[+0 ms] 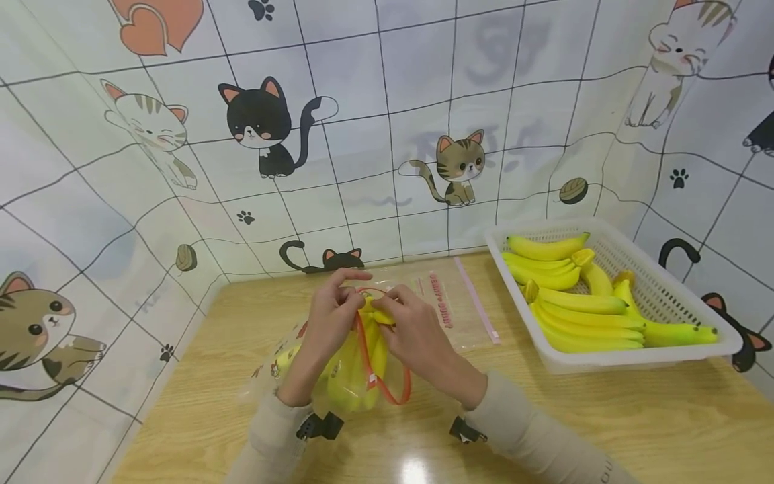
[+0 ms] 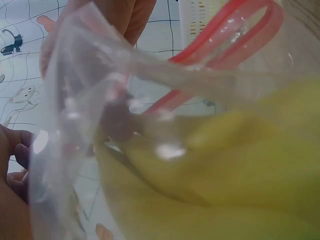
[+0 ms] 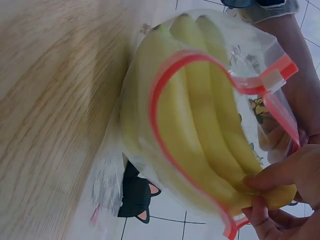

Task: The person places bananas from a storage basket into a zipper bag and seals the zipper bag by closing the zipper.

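Note:
A banana bunch [image 1: 353, 380] sits inside a clear plastic zip bag [image 3: 112, 175] with a red zip strip [image 3: 154, 107] around its mouth and a pale slider on it. My right hand [image 1: 417, 329] pinches the bunch by its stem end at the bag's opening, as the right wrist view shows. On the other side, my left hand [image 1: 329, 312] pinches the bag's edge by the red strip. In the left wrist view, clear plastic covers much of the bananas [image 2: 210, 170].
At the right stands a white perforated basket [image 1: 683, 289] holding several banana bunches [image 1: 586, 319]. Behind my hands, a flat clear bag [image 1: 459, 309] with a pink zip strip lies on the wooden table [image 1: 532, 423]. A cat-patterned sheet [image 1: 363, 121] encloses the table's back and sides.

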Motion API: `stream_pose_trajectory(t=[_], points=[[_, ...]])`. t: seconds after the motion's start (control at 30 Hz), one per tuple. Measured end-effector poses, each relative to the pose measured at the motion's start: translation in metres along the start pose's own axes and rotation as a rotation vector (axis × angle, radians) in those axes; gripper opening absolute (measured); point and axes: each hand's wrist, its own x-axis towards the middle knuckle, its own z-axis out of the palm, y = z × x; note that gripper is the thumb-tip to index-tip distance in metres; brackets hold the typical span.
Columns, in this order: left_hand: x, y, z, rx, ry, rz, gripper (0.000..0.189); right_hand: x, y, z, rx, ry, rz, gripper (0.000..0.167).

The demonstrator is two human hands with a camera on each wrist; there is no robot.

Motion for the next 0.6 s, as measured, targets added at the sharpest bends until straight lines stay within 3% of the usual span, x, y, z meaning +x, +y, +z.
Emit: stream_pose_trajectory(t=[0.23, 0.6], points=[[-0.003, -0.001, 0.004, -0.006, -0.042, 0.004, 0.039, -0.005, -0.006, 0.007, -0.001, 0.022, -0.072, 0.028], [-0.003, 0.001, 0.004, 0.015, -0.026, 0.014, 0.038, -0.007, -0.005, 0.012, 0.028, -0.010, -0.117, 0.024]])
